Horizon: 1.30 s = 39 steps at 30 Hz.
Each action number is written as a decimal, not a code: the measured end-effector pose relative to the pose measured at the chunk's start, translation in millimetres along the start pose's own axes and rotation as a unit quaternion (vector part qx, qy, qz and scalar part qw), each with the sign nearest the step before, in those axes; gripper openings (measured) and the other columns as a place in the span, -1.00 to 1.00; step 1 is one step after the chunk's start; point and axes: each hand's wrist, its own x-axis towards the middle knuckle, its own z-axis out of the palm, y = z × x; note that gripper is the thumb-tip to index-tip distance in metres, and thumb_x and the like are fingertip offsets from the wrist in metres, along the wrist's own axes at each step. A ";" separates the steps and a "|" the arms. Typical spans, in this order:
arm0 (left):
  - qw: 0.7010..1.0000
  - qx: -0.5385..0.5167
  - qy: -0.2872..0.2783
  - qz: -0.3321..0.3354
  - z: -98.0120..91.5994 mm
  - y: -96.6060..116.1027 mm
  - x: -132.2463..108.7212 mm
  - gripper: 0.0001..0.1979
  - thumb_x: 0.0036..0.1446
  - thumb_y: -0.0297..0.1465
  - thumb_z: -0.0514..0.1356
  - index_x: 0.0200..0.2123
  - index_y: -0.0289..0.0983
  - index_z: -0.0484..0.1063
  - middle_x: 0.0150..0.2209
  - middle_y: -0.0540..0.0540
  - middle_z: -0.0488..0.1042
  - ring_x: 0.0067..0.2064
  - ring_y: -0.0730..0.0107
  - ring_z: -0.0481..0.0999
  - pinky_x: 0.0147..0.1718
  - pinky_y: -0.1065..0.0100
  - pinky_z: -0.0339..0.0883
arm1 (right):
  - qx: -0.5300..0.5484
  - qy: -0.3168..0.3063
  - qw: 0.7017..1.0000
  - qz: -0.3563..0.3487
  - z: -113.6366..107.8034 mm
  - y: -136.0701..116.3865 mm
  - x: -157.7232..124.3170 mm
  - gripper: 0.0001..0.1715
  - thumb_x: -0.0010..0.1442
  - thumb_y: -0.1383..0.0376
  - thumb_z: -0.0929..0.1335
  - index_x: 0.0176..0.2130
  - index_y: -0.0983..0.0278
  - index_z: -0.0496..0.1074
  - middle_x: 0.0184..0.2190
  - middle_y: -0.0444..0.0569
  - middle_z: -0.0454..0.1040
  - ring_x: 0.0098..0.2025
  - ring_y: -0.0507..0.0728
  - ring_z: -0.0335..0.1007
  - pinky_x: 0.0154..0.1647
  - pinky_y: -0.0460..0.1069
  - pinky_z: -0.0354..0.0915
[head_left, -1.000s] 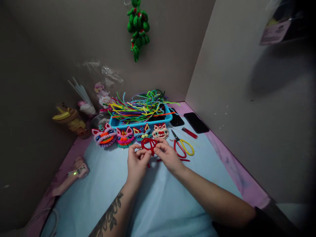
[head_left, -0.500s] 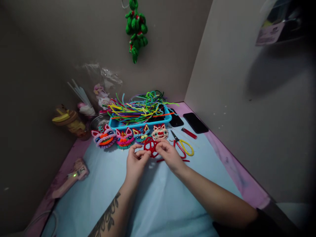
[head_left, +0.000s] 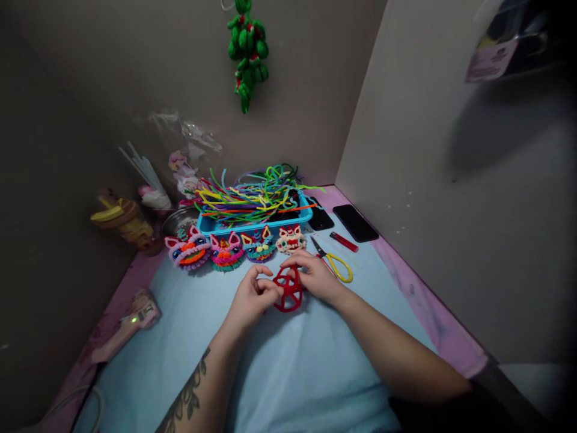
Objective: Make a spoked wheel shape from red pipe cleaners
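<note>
Between my hands is a red pipe-cleaner frame (head_left: pixel 288 292), rounded and open like a small cage with crossing ribs. My left hand (head_left: pixel 253 296) pinches its left edge between thumb and fingers. At its upper right, my right hand (head_left: pixel 315 275) has its fingers closed on the rim; some fingertips are hidden behind it. Just beyond my hands stand several pipe-cleaner lion heads, among them a lilac one (head_left: pixel 189 249), a pink one (head_left: pixel 226 251), a blue one (head_left: pixel 258 245) and a cream one (head_left: pixel 291 240). Scissors (head_left: pixel 338 266) with a yellow handle lie beside my right hand, partly covered.
A blue tray (head_left: pixel 252 228) heaped with colourful pipe cleaners (head_left: pixel 252 201) stands at the back. Right of it are a red lighter (head_left: pixel 344 242) and two dark phones (head_left: pixel 356 222). A pink glue gun (head_left: pixel 130 325) with a green light lies left, near a metal bowl (head_left: pixel 178 221) and a drink cup (head_left: pixel 124 222).
The red frame has come nearer to me and slightly right, and has been turned. Both hands moved with it, my right hand now covering the scissors' red handle.
</note>
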 end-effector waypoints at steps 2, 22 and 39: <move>1.000 -0.004 -0.022 -0.005 -0.6 0.0 -1.0 -0.56 -0.23 -0.35 0.35 -0.31 -0.23 0.17 -0.63 0.08 0.46 -0.65 0.58 0.30 -0.60 0.54 0.06 | 0.001 -0.005 1.000 0.011 0.5 2.1 0.7 -0.83 0.05 0.38 0.33 -0.35 0.20 0.52 -0.34 -0.09 0.42 -0.24 0.10 0.37 -0.20 0.01 0.27; 0.989 0.024 0.138 0.056 -12.5 0.7 7.3 -0.58 -0.21 -0.38 0.30 -0.27 -0.22 0.17 -0.58 0.10 0.45 -0.54 0.49 0.41 -0.50 0.48 0.19 | -0.101 0.259 0.960 -0.044 -12.6 3.6 -0.1 -0.89 0.14 0.32 0.31 -0.30 0.24 0.44 -0.37 -0.06 0.44 -0.33 0.08 0.37 -0.30 -0.01 0.31; 0.979 0.001 0.173 0.111 -21.3 -6.7 14.3 -0.58 -0.15 -0.32 0.31 -0.24 -0.23 0.18 -0.52 0.07 0.47 -0.52 0.53 0.40 -0.47 0.47 0.19 | 0.045 0.038 0.997 0.044 -2.8 13.4 0.5 -0.86 0.08 0.23 0.37 -0.40 0.27 0.44 -0.43 -0.12 0.44 -0.36 0.06 0.36 -0.30 -0.04 0.28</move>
